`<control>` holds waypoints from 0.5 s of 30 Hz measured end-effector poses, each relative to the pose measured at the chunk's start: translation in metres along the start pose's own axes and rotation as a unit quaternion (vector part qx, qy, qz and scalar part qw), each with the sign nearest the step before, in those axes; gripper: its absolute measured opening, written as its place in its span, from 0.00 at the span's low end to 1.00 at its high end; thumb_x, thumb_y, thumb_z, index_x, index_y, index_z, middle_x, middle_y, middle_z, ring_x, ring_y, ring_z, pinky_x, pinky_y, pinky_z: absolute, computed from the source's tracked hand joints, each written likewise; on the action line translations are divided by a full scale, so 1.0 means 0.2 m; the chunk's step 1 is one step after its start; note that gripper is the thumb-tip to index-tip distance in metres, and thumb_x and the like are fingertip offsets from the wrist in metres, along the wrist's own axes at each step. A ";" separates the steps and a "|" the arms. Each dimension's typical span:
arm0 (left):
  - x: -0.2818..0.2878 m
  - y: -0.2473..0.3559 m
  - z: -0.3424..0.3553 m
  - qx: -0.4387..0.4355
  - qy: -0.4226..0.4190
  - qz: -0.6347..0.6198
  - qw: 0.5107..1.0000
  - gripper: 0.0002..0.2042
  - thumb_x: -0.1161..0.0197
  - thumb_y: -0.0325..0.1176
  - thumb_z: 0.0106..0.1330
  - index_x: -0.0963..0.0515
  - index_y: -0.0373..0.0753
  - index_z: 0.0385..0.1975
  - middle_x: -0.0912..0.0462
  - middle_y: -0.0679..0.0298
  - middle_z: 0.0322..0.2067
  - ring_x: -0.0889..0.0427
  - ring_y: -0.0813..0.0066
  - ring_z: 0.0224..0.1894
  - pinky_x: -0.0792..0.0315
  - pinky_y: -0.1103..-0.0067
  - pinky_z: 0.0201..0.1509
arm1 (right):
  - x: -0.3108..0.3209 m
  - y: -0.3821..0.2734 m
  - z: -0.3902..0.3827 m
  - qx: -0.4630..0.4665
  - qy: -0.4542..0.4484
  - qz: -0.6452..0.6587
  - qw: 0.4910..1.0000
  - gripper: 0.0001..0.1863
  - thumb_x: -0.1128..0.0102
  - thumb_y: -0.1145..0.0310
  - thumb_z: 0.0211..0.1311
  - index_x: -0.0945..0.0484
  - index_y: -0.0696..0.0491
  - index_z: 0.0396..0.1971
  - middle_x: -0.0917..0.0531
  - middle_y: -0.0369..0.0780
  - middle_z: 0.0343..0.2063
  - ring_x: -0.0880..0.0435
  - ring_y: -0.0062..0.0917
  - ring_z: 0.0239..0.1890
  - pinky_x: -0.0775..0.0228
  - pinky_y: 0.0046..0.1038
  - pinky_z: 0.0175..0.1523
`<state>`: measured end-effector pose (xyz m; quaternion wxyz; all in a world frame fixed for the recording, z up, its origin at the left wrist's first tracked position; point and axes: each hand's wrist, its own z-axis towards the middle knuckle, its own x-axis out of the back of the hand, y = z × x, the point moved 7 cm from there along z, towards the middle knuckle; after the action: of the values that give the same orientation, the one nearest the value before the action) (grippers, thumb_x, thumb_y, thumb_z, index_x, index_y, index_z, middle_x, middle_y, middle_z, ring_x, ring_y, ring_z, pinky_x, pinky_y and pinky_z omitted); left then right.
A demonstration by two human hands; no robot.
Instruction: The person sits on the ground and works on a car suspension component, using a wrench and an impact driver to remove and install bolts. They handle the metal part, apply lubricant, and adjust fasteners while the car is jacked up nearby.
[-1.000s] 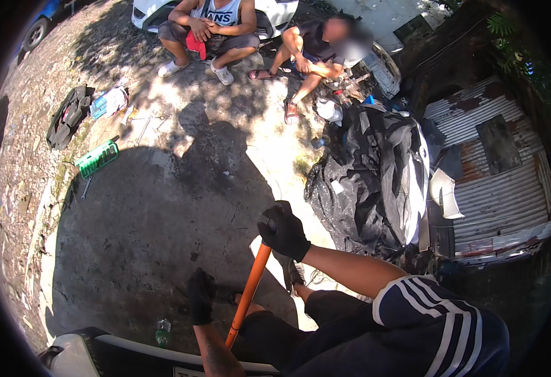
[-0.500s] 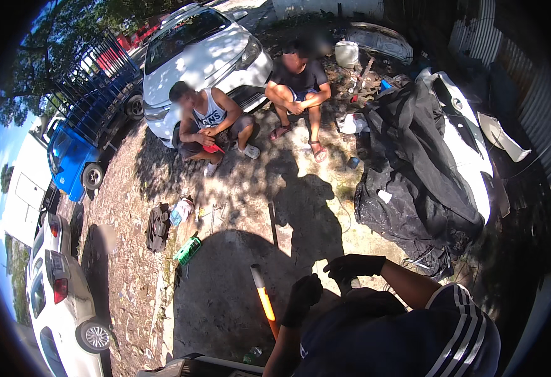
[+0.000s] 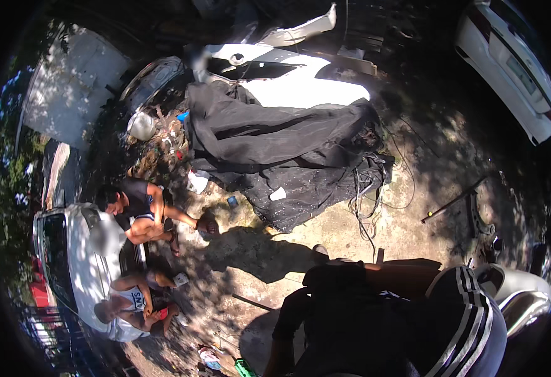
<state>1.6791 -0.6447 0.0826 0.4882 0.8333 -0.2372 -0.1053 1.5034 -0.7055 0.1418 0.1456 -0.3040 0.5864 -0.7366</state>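
Observation:
My left hand (image 3: pixel 290 314), in a dark glove, is held low in front of my body. Just beyond it and to the right is my right hand (image 3: pixel 333 276), also dark-gloved, its forearm reaching in from the right. Both gloves merge with my dark shirt and the shade, so their fingers cannot be made out. No held object shows in either hand. To the left of my left hand a thin dark bar (image 3: pixel 251 302) lies on the ground. Ahead of the hands a black cloth (image 3: pixel 269 141) is heaped against a white car bumper (image 3: pixel 325 91).
Two people sit at the left, one in a dark shirt (image 3: pixel 138 198), one in a white tank top (image 3: pixel 128 300), before a white car (image 3: pixel 81 257). Loose cables (image 3: pixel 366 195) trail beside the cloth. A long rod (image 3: pixel 454 200) lies at right. Another white car (image 3: pixel 514 63) stands far right.
My view has swung to the right, so the seated people and the cloth now appear farther left. The orange-and-yellow handle near my left hand is out of sight. Both hands remain close together before my body.

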 end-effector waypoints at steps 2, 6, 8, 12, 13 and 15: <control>-0.01 0.13 0.19 -0.016 -0.079 -0.076 0.994 0.15 0.50 0.39 0.74 0.23 0.32 0.43 0.28 0.71 0.20 0.31 0.84 0.20 0.36 0.84 0.24 | 0.18 0.10 -0.03 -0.069 0.067 0.062 0.993 0.11 0.37 0.68 0.61 0.20 0.56 0.42 0.16 0.38 0.36 0.19 0.20 0.37 0.27 0.24 0.43; -0.05 0.26 0.65 0.183 -0.093 -0.151 0.967 0.20 0.55 0.42 0.77 0.27 0.26 0.44 0.33 0.71 0.18 0.36 0.84 0.18 0.40 0.86 0.23 | 0.58 0.28 -0.48 -0.212 0.332 0.249 0.885 0.05 0.39 0.70 0.58 0.23 0.55 0.31 0.21 0.33 0.24 0.23 0.15 0.27 0.30 0.22 0.33; -0.15 0.38 0.88 0.151 -0.259 -0.077 0.951 0.18 0.54 0.42 0.76 0.26 0.32 0.42 0.28 0.69 0.21 0.30 0.82 0.20 0.34 0.84 0.24 | 0.66 0.32 -0.81 -0.195 0.452 0.309 0.814 0.08 0.42 0.70 0.60 0.24 0.55 0.38 0.22 0.33 0.24 0.25 0.15 0.25 0.31 0.20 0.31; -0.52 0.54 1.25 0.283 -0.364 -0.305 0.834 0.14 0.50 0.41 0.74 0.24 0.41 0.31 0.24 0.71 0.22 0.29 0.80 0.18 0.36 0.83 0.21 | 0.63 0.34 -1.50 -0.234 0.593 0.232 0.735 0.15 0.42 0.64 0.67 0.21 0.56 0.49 0.19 0.33 0.29 0.23 0.15 0.30 0.28 0.21 0.36; -0.63 0.60 1.35 0.254 -0.327 -0.178 0.893 0.15 0.49 0.43 0.74 0.25 0.42 0.26 0.26 0.71 0.19 0.32 0.81 0.16 0.39 0.83 0.19 | 0.61 0.33 -1.64 -0.240 0.623 0.202 0.717 0.15 0.42 0.63 0.68 0.20 0.56 0.47 0.18 0.34 0.31 0.22 0.16 0.33 0.28 0.22 0.40; -1.00 0.85 1.43 0.168 -0.245 0.035 0.954 0.21 0.47 0.47 0.73 0.27 0.43 0.18 0.32 0.72 0.12 0.40 0.82 0.11 0.46 0.84 0.16 | 0.61 0.30 -1.92 -0.258 0.668 0.201 0.668 0.15 0.42 0.62 0.68 0.19 0.58 0.45 0.16 0.37 0.38 0.21 0.17 0.41 0.29 0.23 0.50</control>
<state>1.3393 -0.8342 0.0748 0.2711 0.8429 -0.3932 -0.2477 1.1627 -0.4941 0.0694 -0.2251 0.3696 0.7401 -0.5148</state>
